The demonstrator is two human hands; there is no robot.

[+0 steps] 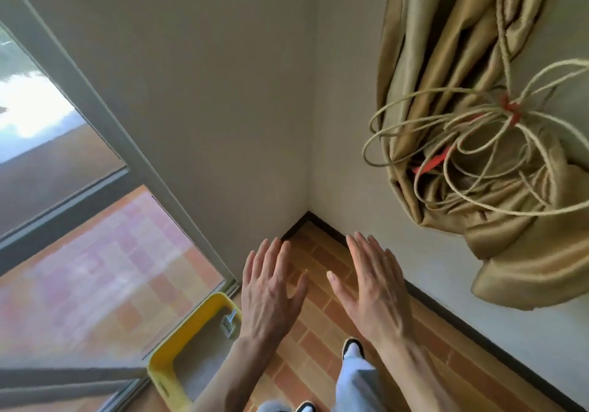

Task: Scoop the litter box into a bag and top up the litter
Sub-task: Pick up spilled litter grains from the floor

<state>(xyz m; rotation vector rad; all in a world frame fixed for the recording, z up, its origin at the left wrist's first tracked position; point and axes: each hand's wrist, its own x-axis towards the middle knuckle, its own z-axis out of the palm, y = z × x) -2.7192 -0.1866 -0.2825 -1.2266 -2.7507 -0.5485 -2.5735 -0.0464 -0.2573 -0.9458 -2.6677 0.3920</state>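
Standing in a tiled corner, we hold both hands out in front of the body, palms down and gripping nothing. Our left hand (271, 287) hovers with fingers straight and close together, thumb angled inward; our right hand (371, 287) mirrors it, fingers extended and slightly spread, thumb pointing toward the left. Both forearms rise from the lower edge of the view, wrists level, the hands apart and touching neither each other nor any object.

At lower left, the yellow litter box (188, 325) sits on the brick-patterned floor (318, 261), pushed against the frame of the sliding glass door (105, 143), presumably to keep it out of the walking path. Pale litter fills its base, and a small grey scoop (229, 324) rests inside near the far rim, where it is handy for the job. We see no bag or spare litter in this view.

On the right wall, a tan curtain (478, 124) hangs bundled with looped cord (446, 143), probably tied up to clear the floor. Our shoes (352, 349) point toward the corner.

We judge that scooping is not yet begun.
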